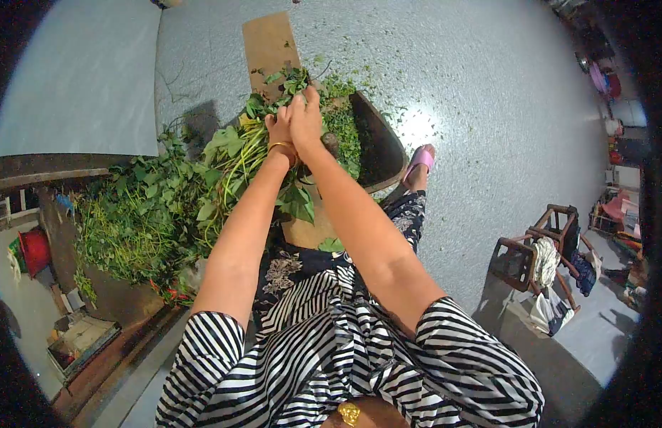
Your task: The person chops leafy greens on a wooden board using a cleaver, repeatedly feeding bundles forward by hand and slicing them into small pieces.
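Observation:
A bunch of leafy green vines [234,153] with long pale stems lies over a wooden board [268,39]. My left hand [279,128], a bracelet at its wrist, is closed around these stems. My right hand [306,118] is pressed against the left one, its fingers curled over the front of the bunch. Beside the right wrist a dark rounded knob [330,143] shows; what it belongs to is hidden. To the right of the hands, a dark tub [381,143] holds finely chopped greens [345,132].
A large heap of vines [142,214] spreads to the left. Leaf bits are scattered on the grey floor [473,93]. My foot in a pink sandal [421,162] is by the tub. A wooden stool [534,250] with cloths stands right. A red bucket [34,252] is far left.

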